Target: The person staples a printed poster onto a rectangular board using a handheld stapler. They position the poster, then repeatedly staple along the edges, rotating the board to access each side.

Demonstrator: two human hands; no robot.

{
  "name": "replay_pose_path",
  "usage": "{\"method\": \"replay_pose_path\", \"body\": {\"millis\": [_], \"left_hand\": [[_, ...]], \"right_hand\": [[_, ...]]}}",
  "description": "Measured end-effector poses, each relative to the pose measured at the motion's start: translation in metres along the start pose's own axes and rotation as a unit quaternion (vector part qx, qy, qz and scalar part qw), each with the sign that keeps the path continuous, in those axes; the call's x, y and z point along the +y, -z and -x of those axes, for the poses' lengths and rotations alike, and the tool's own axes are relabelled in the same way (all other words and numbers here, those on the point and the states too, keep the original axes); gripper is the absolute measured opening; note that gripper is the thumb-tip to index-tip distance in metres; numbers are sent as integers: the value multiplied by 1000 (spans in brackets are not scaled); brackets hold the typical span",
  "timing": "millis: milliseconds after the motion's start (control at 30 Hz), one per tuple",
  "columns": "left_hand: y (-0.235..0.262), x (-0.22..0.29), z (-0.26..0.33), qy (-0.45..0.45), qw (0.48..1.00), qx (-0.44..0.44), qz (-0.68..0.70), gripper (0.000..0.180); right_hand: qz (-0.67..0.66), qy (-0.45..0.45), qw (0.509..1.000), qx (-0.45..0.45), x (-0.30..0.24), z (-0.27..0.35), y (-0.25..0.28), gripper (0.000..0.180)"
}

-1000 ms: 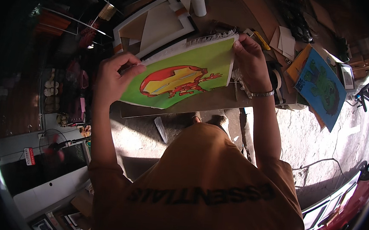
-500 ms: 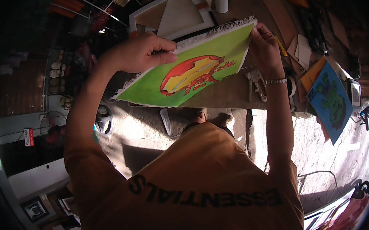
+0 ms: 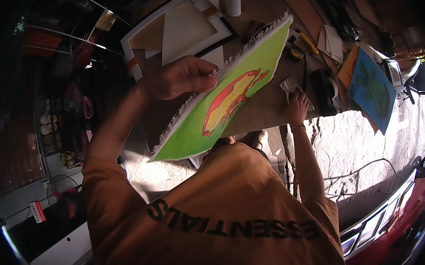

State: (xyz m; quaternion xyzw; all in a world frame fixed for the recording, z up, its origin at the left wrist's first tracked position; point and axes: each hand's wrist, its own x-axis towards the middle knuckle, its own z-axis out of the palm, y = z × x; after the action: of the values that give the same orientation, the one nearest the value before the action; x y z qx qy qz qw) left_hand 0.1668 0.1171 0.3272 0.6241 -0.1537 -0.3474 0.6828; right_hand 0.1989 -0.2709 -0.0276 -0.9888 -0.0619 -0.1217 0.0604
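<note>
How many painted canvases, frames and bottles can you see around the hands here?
Painted canvases: 2, the green fringed canvas with a red and yellow figure in the left hand, and the blue canvas with a green figure.
White picture frames: 1.
White bottles: 1.
Total: 4.

The canvas [image 3: 224, 104] is bright lime green, bearing a red shape with a yellow middle and a frayed white fringe along its edges. Beyond the canvas, the frame [image 3: 180, 27] is white with a black outer border, orange tape patches, and tan and cream panels inside. To the right of the canvas lies a blue painting [image 3: 370, 92] with a green figure. The tabletop [image 3: 265, 111] is brown. The shirt [image 3: 217, 211] below the canvas is orange with black lettering.
</note>
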Motion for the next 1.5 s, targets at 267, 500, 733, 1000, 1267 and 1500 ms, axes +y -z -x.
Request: {"method": "replay_pose_path", "body": {"millis": [267, 500, 733, 1000, 1267, 1500], "left_hand": [[-6, -34, -17, -29, 993, -6, 116, 20], [-22, -46, -30, -87, 987, -33, 129, 23], [-34, -48, -38, -108, 989, -32, 98, 26], [-43, -45, -43, -125, 985, -53, 110, 27], [-48, -51, -45, -151, 980, -48, 118, 25], [-49, -53, -45, -166, 978, -46, 114, 27]], "right_hand": [[-98, -118, 949, -275, 6, -51, 37, 30], [-296, 18, 916, -270, -71, -7, 316, 24], [-252, 105, 900, -339, -133, -32, 430, 27], [-182, 115, 913, -346, -136, -44, 448, 31], [-162, 109, 893, -404, -138, -60, 459, 29], [-135, 111, 889, -422, -150, -70, 465, 26]]}}
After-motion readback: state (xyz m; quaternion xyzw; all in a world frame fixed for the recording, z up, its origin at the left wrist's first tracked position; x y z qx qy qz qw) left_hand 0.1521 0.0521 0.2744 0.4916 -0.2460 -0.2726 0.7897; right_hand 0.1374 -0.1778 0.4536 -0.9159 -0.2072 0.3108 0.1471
